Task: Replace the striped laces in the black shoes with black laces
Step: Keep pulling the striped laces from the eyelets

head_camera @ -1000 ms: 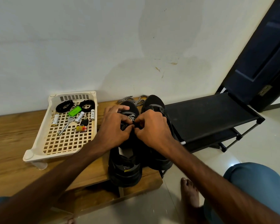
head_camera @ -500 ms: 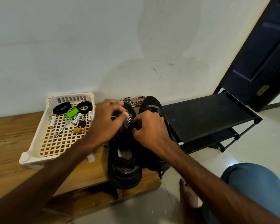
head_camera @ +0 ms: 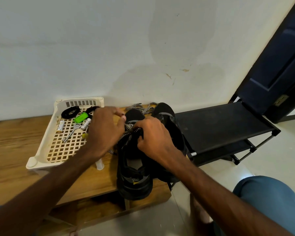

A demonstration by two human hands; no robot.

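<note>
— So, your left hand (head_camera: 106, 132) has drawn off to the left since a second ago, when both hands met over the near black shoe (head_camera: 134, 178). It now pinches the striped lace (head_camera: 122, 137) between thumb and fingertip, above the shoe's toe end.

— Yes, and you have a slack length of that lace out now. It trails from under your left hand onto the wooden bench (head_camera: 15, 150), and it was not showing before. Your right hand (head_camera: 153, 138) grips the near black shoe at its lacing, fingers curled in by the tongue.

— That shoe stands at the bench's right end, heel toward you, touching the other black shoe (head_camera: 167, 116) on its right.

— A second striped lace (head_camera: 143, 107) lies loose by the far wall, behind both toes. Your black laces (head_camera: 70, 111) lie coiled at the far end of the cream tray (head_camera: 41, 157), left of the shoes. Your left hand now overlaps that tray's right edge.
</note>
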